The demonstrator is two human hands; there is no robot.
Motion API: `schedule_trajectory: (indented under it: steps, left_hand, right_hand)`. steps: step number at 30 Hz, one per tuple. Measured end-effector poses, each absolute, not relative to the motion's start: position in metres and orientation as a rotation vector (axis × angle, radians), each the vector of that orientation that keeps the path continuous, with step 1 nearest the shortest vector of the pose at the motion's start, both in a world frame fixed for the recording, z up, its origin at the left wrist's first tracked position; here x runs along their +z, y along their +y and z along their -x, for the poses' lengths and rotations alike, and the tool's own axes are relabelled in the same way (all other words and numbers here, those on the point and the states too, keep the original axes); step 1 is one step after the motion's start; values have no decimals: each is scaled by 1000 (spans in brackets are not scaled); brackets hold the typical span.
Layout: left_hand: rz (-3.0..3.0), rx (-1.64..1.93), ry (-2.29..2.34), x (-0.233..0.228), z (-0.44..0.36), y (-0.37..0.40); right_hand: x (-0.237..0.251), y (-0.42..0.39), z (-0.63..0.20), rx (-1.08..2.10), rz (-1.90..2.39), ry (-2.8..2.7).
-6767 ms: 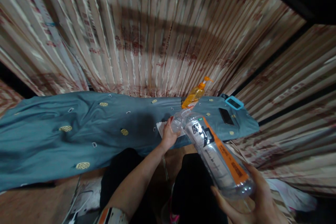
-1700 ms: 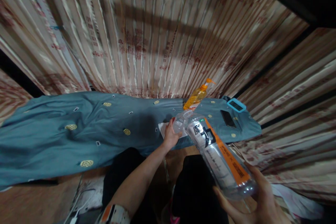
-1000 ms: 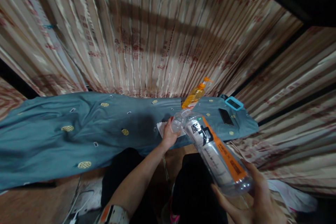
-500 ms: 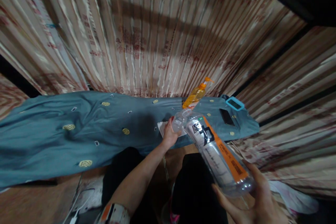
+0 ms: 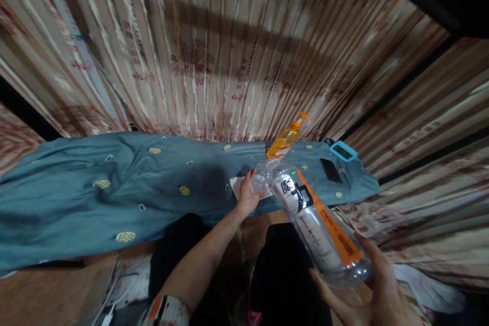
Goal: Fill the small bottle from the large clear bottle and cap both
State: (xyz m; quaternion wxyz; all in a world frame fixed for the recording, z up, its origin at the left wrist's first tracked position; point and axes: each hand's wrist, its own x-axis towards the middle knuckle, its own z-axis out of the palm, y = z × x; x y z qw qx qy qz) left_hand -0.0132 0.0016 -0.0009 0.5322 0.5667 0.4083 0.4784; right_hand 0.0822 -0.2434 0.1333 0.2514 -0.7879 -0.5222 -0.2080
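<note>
Centrally, the right hand [image 5: 376, 293] cups the base of a clear plastic bottle [image 5: 313, 221] with an orange-and-white label, which slants up and away so that its neck lies above the near edge of the blue cloth [image 5: 114, 188]. At that neck the left hand [image 5: 248, 196] has its fingers closed round the mouth of the bottle (the cap itself cannot be made out). Behind them on the cloth lie a white paper [image 5: 237, 184], an orange pump bottle [image 5: 287, 136], a dark phone [image 5: 330, 170] and a blue-framed device [image 5: 343, 151], all before striped curtains [image 5: 214, 51].

Dim warm light, broad shadow across curtain [image 5: 229, 51], edges stretched, perhaps slight blur
</note>
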Motion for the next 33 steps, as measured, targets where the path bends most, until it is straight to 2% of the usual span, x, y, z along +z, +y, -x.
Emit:
schedule_trajectory:
  steps: [33]
  left_hand:
    - [-1420,1102,1025,9,16,-1]
  right_hand:
    - [132,-246,-77,-509,2226,-1307]
